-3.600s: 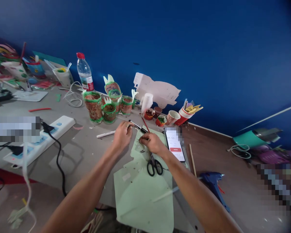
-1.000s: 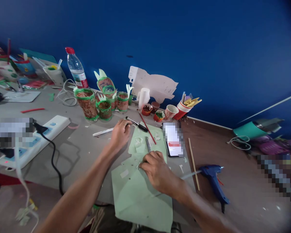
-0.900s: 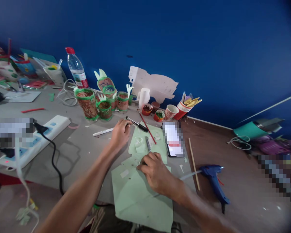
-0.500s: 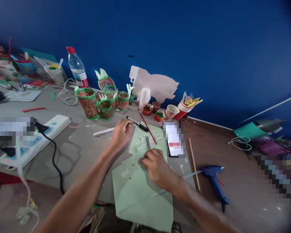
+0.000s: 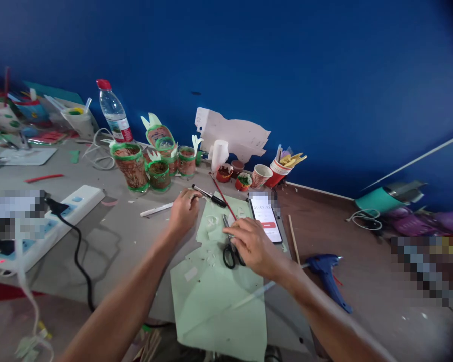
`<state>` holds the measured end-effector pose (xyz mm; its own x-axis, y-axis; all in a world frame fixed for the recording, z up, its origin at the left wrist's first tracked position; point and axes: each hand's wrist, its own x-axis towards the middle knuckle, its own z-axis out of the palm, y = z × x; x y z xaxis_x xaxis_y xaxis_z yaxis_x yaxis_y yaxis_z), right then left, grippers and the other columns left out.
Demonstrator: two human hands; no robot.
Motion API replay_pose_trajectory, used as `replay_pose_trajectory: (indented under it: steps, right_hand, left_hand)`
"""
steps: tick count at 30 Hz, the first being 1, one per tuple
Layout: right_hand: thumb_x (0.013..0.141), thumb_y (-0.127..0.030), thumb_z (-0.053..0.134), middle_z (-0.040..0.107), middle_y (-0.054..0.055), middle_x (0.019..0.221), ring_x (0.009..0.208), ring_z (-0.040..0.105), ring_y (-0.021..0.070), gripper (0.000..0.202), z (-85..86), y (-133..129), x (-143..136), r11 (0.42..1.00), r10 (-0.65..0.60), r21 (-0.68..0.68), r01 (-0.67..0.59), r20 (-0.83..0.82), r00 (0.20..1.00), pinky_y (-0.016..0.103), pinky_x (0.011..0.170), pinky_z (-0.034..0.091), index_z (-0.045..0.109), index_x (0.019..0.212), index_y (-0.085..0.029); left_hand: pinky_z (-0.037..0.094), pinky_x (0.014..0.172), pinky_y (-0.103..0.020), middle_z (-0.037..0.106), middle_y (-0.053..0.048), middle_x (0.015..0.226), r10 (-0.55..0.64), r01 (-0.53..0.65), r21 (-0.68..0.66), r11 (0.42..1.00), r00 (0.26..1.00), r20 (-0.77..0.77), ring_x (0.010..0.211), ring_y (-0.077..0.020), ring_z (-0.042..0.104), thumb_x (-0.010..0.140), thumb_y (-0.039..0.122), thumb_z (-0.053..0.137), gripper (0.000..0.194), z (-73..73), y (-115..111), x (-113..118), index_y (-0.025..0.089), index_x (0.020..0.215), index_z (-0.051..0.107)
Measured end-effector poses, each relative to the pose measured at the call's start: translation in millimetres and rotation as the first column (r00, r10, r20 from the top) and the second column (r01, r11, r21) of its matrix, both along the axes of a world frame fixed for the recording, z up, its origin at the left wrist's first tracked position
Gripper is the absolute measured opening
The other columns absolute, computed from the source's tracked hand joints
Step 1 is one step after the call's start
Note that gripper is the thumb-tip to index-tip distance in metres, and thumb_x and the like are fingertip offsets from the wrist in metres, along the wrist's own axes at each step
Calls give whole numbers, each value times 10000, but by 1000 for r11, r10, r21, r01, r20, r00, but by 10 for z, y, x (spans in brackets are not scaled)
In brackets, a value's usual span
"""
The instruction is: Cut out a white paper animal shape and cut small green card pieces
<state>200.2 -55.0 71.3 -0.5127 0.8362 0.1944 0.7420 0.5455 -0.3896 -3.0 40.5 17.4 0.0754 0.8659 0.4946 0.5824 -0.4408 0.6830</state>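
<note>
My left hand (image 5: 184, 210) is at the far edge of the pale green paper sheets (image 5: 219, 311), fingers curled together beside the black marker (image 5: 209, 196). Whatever its fingertips may hold is too small to make out. My right hand (image 5: 252, 245) hovers over the black-handled scissors (image 5: 229, 255), its fingers loosely stretched across the blades; whether they touch cannot be told. Small paper cut-outs (image 5: 212, 221) lie on the sheet left of the scissors. A thin red stick (image 5: 222, 193) slants past the marker, and a white pen (image 5: 156, 209) lies left of my left hand.
A phone (image 5: 266, 221), a wooden stick (image 5: 293, 239) and a blue glue gun (image 5: 328, 276) lie to the right. Painted green-rimmed cups (image 5: 130, 168), a bottle (image 5: 115, 115) and paint pots (image 5: 224, 173) stand at the back. A power strip (image 5: 86, 198) with cables sits left.
My right hand has moved up and away from the small paper pieces to the scissors, uncovering their black handles. My left hand stays by the marker. The view has shifted slightly.
</note>
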Motion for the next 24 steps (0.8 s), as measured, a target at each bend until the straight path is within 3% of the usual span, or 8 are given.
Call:
replay_pose_trajectory:
  steps: [2,5,11,15,24]
  right_hand:
    - [856,-87,475,604,74,979,908,540,196,307,76,152,87,999,-48,11,48,-28,998,311,803,399,632,1110,-161]
    - [853,-123,486,623,70,984,906,570,198,282,108,433,221,969,-240,46,242,-61,969,315,828,422,654,1072,-182]
    - [823,-145,516,657,109,1011,987,564,229,249,-89,823,364,868,-447,144,475,-187,875,353,913,413,673,1015,-152]
    - [820,-163,533,647,129,1078,1054,541,256,288,-130,931,379,821,-530,140,554,-172,830,384,918,406,654,1081,-154]
    - [869,-174,501,659,109,1077,1012,588,216,245,110,1312,681,779,-601,125,615,-133,788,309,883,425,664,1052,-169]
  left_hand:
    - [449,812,-309,651,-73,914,9,-8,-12,1000,1000,6,874,-197,595,808,146,407,235,0,0,0,172,880,629]
    - [451,805,-309,655,-67,920,16,-15,-37,999,1000,10,861,-196,600,794,150,399,254,6,0,-5,176,885,634]
    - [462,763,-312,656,-71,891,24,-24,-34,999,1000,-11,822,-204,602,787,181,397,255,0,14,-40,180,884,632]
    - [471,767,-329,662,-81,896,5,-6,-34,999,1000,-23,836,-219,612,789,212,389,258,-10,33,-61,179,875,629]
    - [480,809,-365,689,-86,917,17,-17,-59,998,1000,4,885,-245,625,786,286,401,257,-54,87,-74,195,841,635]
